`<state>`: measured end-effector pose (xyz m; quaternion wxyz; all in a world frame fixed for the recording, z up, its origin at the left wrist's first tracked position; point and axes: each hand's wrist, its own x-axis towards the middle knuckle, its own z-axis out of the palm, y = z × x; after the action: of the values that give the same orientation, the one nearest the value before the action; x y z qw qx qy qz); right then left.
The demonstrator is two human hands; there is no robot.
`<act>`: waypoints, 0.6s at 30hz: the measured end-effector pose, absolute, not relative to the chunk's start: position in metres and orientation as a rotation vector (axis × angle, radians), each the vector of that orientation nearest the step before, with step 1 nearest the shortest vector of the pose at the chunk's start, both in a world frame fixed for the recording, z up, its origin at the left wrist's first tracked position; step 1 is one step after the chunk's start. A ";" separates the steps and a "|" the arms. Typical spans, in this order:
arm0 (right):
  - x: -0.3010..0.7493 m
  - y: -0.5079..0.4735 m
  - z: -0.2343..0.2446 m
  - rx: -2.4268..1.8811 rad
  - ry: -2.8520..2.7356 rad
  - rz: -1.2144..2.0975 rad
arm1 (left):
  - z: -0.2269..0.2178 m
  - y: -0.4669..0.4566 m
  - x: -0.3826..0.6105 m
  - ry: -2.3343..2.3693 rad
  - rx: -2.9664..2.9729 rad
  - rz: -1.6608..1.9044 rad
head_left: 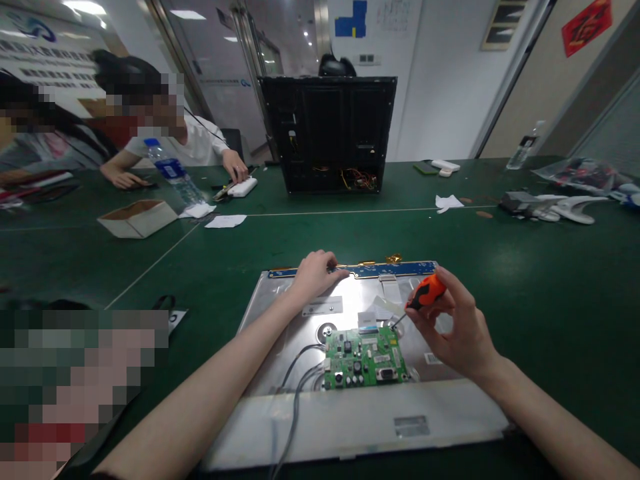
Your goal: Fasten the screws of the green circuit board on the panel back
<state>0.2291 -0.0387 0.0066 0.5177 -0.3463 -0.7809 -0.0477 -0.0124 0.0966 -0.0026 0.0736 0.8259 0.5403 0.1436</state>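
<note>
A display panel [450, 410] lies face down before me, its silvery metal back partly showing. On it sits a green circuit board [367, 357] with chips and connectors. My right hand [463, 327] grips an orange and black screwdriver [429, 291], tilted so that its tip meets the board's upper right corner. At the panel's far edge, my left hand [314, 275] is bent over the rim beside a blue strip board [400, 269], with its thumb along the near side. A flat ribbon cable [367, 321] meets the green board's top. Dark cables [296, 407] leave its left side.
A black monitor housing [330, 133] stands across the green table. Beyond the table's left side sit two people; one's hand [235, 165] touches a white object. A bottle [175, 170] and an open box [137, 219] are at left. White gloves [565, 207] lie right.
</note>
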 end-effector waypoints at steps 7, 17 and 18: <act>0.230 -0.038 0.008 -0.821 -1.889 -0.120 | -0.004 0.096 -0.012 1.637 2.472 0.480; 0.230 -0.040 0.011 -0.826 -1.911 -0.132 | -0.005 0.091 -0.011 1.652 2.461 0.509; 0.231 -0.040 0.011 -0.819 -1.918 -0.139 | -0.005 0.091 -0.011 1.655 2.461 0.510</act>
<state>0.2305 -0.0401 0.0113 0.5019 -0.3389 -0.7937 -0.0573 -0.0108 0.0907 -0.0051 0.0661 0.8159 0.5489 0.1692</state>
